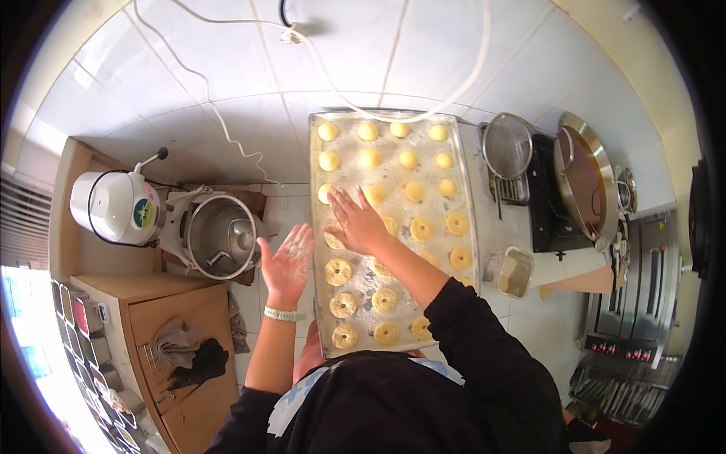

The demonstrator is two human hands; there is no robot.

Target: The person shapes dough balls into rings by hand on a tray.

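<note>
A long metal baking tray (470,204) lies in front of me, dusted with flour. Round dough balls (370,158) sit in rows over its far part. Flattened dough rings (386,300), most with a small hole in the middle, fill the near part. My right hand (360,223) is spread over the tray's left column, fingers outstretched. Its fingertips are close to one dough ball, and it partly covers a flattened dough piece (333,240); whether it presses on that piece I cannot tell. My left hand (287,261) is open beside the tray's left edge, its palm floury and holding nothing.
To the left stands a white stand mixer (113,208) with a steel bowl (193,234). On the right are a round strainer (507,147), a black stove (541,204), a wide pan of brown liquid (586,178) and a small rectangular container (516,272). A white cable (484,45) hangs above.
</note>
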